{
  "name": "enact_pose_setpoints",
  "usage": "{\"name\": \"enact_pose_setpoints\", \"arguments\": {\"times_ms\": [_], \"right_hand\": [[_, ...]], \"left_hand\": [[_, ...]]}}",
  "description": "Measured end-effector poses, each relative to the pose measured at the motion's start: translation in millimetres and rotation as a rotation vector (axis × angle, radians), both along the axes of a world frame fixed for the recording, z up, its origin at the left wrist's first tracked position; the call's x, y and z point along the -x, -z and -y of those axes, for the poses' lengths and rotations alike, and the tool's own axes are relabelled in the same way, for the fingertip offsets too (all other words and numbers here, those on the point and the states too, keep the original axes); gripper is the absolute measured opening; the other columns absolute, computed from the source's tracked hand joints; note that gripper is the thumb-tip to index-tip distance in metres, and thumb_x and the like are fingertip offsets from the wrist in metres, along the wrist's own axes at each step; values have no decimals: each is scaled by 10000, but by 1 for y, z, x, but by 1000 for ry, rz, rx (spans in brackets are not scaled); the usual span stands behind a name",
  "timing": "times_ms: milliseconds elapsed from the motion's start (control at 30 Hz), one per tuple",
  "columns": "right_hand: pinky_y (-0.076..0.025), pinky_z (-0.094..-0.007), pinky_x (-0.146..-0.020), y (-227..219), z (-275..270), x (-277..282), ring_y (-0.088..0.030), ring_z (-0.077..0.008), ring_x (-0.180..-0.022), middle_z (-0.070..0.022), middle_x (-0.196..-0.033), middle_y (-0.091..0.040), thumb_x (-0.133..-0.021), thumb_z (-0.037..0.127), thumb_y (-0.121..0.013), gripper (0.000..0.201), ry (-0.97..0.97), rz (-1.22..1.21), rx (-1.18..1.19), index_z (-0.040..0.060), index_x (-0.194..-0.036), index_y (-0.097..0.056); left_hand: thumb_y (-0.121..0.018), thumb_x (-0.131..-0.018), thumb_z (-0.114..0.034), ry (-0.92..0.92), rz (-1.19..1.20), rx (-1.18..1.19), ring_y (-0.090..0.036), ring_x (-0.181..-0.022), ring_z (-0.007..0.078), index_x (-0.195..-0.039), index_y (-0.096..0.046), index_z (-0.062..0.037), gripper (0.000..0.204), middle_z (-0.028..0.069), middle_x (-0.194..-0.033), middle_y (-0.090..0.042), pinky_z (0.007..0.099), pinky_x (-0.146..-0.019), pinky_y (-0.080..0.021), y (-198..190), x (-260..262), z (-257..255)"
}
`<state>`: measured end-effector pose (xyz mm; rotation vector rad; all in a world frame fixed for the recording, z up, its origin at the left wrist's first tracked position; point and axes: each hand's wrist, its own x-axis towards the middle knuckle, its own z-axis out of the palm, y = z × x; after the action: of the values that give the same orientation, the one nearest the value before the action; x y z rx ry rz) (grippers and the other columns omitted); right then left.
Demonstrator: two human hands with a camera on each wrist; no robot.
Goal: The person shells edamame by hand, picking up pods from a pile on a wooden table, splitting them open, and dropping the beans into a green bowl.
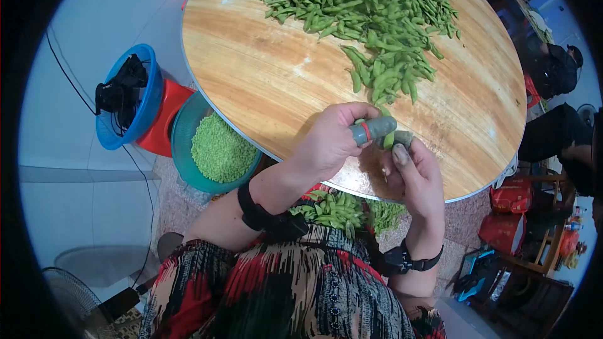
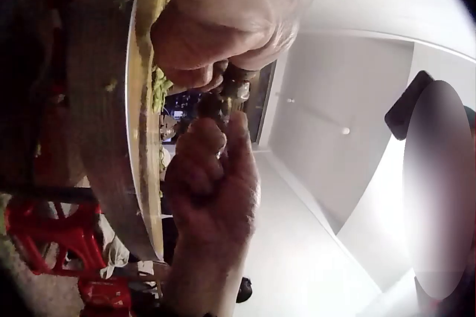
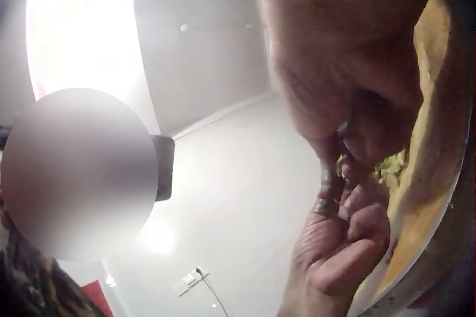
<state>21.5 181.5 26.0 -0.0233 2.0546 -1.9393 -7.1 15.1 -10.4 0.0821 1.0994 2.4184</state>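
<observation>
Over the near edge of the round wooden table, both hands meet at a green soybean pod. My left hand pinches it from the left, its thumb in a grey finger cover with a red band. From the other side my right hand grips the pod between thumb and fingers, one of them also covered in grey. Fingers hide most of the pod. Beyond the hands lies a large heap of pods, its nearer end trailing toward them. Each wrist view shows the two hands fingertip to fingertip.
Left of the table, a teal basin holds shelled green beans. Behind it a blue basin with dark items stands by a red stool. More pods lie on the lap. A fan is at lower left.
</observation>
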Motion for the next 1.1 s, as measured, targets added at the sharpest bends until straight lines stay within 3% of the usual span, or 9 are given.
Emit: {"name": "enact_pose_setpoints", "arguments": {"times_ms": [67,200,367,467,567,800,900,967,1100], "right_hand": [[-311,-186,-461,2,-6,-3,-360,-41,-500,7,-656,-486,-936,290,-458,282,-111,142,270,22,-875,-522],[-294,-195,-424,6,-8,-4,-337,-46,-463,0,-646,-489,-944,312,-429,304,-136,176,372,27,-875,-507],[-268,-166,-391,10,-6,-3,-340,-32,-451,-29,-657,-511,-948,255,-426,257,-38,246,455,5,-930,-484],[-251,-156,-375,11,-9,-3,-325,-25,-434,-41,-680,-523,-951,222,-416,231,-81,300,600,2,-923,-482],[-237,-154,-364,11,-11,-4,-317,-26,-421,-38,-673,-526,-949,211,-421,216,-42,302,637,7,-915,-480],[-250,-156,-372,10,-9,-4,-321,-25,-422,-16,-651,-519,-950,212,-419,230,-27,283,474,14,-863,-497],[-255,-161,-376,8,-7,-5,-323,-21,-427,-1,-634,-507,-950,202,-415,225,-33,156,317,14,-878,-515],[-270,-170,-387,6,-11,-6,-328,-21,-440,16,-611,-489,-951,193,-407,214,-71,285,385,19,-915,-526],[-283,-178,-403,7,-9,-3,-350,-22,-456,24,-611,-494,-938,157,-423,182,-91,397,546,19,-921,-541]], "left_hand": [[-553,-806,32,-125,-115,31,-546,-720,51,-935,-574,-40,149,2,-843,-594,166,-578,-407,-3,-2,-5],[-571,-845,-32,-185,-36,146,-569,-743,70,-932,-571,-37,87,16,-869,-604,181,-628,-437,-3,-5,-7],[-574,-859,-67,-255,-259,394,-547,-744,60,-876,-576,-27,43,7,-810,-601,204,-656,-446,-3,-9,-14],[-598,-848,-86,-225,-262,300,-532,-734,55,-845,-571,-22,69,4,-779,-595,215,-645,-446,-3,-13,-18],[-618,-834,-92,-367,-437,537,-526,-721,52,-835,-563,-18,92,-1,-769,-588,212,-642,-441,5,-8,-17],[-616,-835,-85,-365,-454,650,-527,-723,50,-837,-570,-15,84,9,-786,-586,206,-628,-442,7,-8,-18],[-615,-828,-71,-292,-404,462,-519,-705,46,-862,-572,-16,78,2,-783,-570,188,-594,-425,1,-9,-17],[-615,-819,-55,86,70,-142,-501,-688,42,-887,-567,-19,90,-14,-768,-546,180,-592,-410,4,-5,-9],[-627,-808,-52,154,150,-251,-485,-673,38,-919,-568,-28,128,-25,-761,-534,185,-597,-406,-7,-1,-9]]}}
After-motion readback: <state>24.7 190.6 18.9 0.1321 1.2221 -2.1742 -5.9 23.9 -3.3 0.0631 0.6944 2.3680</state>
